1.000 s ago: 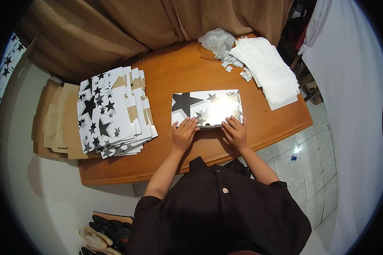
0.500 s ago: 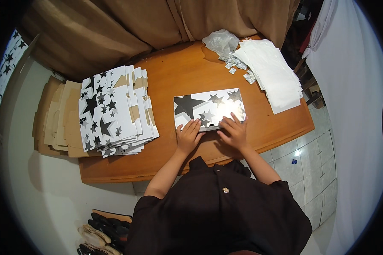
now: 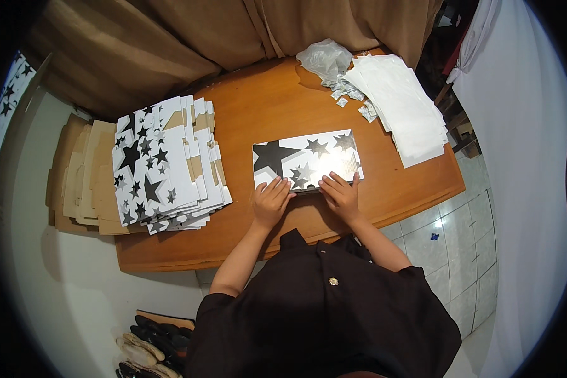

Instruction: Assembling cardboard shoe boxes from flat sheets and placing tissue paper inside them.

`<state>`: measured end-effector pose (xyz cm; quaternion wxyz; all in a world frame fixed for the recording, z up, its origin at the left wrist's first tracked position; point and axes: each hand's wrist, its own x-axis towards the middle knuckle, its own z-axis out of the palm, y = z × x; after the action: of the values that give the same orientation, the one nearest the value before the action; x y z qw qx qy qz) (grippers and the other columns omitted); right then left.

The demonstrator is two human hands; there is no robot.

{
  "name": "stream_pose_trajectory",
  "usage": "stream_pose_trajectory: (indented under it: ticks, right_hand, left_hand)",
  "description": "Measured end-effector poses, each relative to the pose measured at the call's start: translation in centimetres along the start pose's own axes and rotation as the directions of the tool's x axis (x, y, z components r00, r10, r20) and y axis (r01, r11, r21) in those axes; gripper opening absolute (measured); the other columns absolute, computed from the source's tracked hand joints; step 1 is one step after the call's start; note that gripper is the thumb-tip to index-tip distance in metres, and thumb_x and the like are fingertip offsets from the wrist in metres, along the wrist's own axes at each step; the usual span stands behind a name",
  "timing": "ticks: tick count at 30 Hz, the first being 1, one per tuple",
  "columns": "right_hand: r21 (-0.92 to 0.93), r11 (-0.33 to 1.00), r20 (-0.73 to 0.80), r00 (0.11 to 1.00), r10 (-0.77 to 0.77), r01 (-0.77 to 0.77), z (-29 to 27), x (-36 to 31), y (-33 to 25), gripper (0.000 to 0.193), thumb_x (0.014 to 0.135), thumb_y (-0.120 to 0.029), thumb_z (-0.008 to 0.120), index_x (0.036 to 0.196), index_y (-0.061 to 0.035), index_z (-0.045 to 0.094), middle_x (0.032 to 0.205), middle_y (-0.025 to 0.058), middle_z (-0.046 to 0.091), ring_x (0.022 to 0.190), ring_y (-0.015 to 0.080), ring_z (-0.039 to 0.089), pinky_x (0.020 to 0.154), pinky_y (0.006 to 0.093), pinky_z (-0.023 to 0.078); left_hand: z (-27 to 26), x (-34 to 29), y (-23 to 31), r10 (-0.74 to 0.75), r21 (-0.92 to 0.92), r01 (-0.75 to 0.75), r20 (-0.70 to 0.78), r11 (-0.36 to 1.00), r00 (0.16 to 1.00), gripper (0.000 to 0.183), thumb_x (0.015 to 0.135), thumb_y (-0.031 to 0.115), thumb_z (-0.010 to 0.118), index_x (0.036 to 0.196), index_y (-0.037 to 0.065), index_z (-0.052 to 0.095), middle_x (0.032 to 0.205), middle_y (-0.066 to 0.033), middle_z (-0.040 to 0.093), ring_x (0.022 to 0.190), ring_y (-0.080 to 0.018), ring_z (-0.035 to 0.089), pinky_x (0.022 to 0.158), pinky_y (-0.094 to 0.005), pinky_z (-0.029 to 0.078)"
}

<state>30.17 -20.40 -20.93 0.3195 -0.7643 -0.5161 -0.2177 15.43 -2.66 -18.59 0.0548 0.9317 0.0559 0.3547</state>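
A closed cardboard box [image 3: 309, 156], white with black and grey stars, lies on the wooden table in front of me. My left hand [image 3: 271, 201] rests at its near left corner, fingers stretched over the near edge of the lid. Along the same edge, further right, my right hand [image 3: 341, 198] lays its extended fingers on the top. The front face is partly hidden by both hands. A small dark notch shows at the middle of the near edge, between them.
To the left stands a stack of flat star-printed box blanks [image 3: 154, 167], beside plain brown cardboard sheets [image 3: 87, 179]. White paper sheets [image 3: 400, 107], small silvery packets [image 3: 367, 111] and a clear plastic bag [image 3: 325, 61] lie at the far right. Shoes [image 3: 151, 346] sit below left.
My right hand has slid a little left and down along the box's near edge, its fingers now closer together. My left hand stays at its corner. The box lies almost the same.
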Motion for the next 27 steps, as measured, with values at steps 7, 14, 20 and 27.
stream_pose_trajectory:
  ticks: [7, 14, 20, 27]
  right_hand:
    - [0.011, 0.999, -0.093, 0.995, -0.030, 0.031, 0.5, -0.3, 0.2, 0.020, 0.078, -0.020, 0.069, 0.098, -0.0184, 0.068, 0.101, -0.0061, 0.067, 0.103, 0.0119, 0.059, 0.109, 0.0516, 0.009]
    - [0.054, 0.998, -0.065, 0.998, -0.015, 0.019, 0.6, 0.2, 0.2, 0.020, 0.077, -0.019, 0.069, 0.097, -0.0178, 0.068, 0.101, -0.0025, 0.066, 0.104, 0.0130, 0.058, 0.109, 0.0508, 0.008]
    - [0.087, 0.996, 0.007, 1.000, -0.014, 0.013, -0.2, 1.0, -0.5, 0.025, 0.073, -0.025, 0.070, 0.097, -0.0178, 0.066, 0.106, -0.0011, 0.063, 0.108, 0.0145, 0.056, 0.106, 0.0498, 0.007]
    - [0.102, 0.995, -0.015, 1.000, -0.022, 0.023, 0.3, 1.4, -0.1, 0.025, 0.073, -0.026, 0.071, 0.095, -0.0176, 0.066, 0.104, -0.0003, 0.063, 0.108, 0.0155, 0.056, 0.105, 0.0474, 0.005]
  left_hand:
    - [1.0, -0.8, 0.3, -0.021, -0.034, 0.020, -0.047, 0.999, 0.999, 0.029, 0.074, 0.017, 0.073, 0.098, 0.004, 0.065, 0.103, -0.0081, 0.067, 0.100, -0.0222, 0.062, 0.079, -0.0376, 0.044]
    - [1.3, -0.6, 0.3, -0.035, -0.033, 0.033, -0.053, 0.999, 0.998, 0.028, 0.075, 0.014, 0.070, 0.100, 0.004, 0.065, 0.104, -0.0086, 0.067, 0.100, -0.0229, 0.062, 0.079, -0.0374, 0.044]
    - [1.7, -1.2, 0.4, -0.061, -0.033, 0.059, -0.057, 0.998, 0.997, 0.029, 0.077, 0.016, 0.069, 0.103, 0.005, 0.065, 0.107, -0.0079, 0.066, 0.103, -0.0211, 0.061, 0.083, -0.0373, 0.041]
    - [2.3, -1.3, 0.4, -0.072, -0.033, 0.070, -0.050, 0.997, 0.996, 0.030, 0.078, 0.018, 0.068, 0.106, 0.007, 0.065, 0.110, -0.0050, 0.065, 0.107, -0.0189, 0.059, 0.085, -0.0353, 0.035]
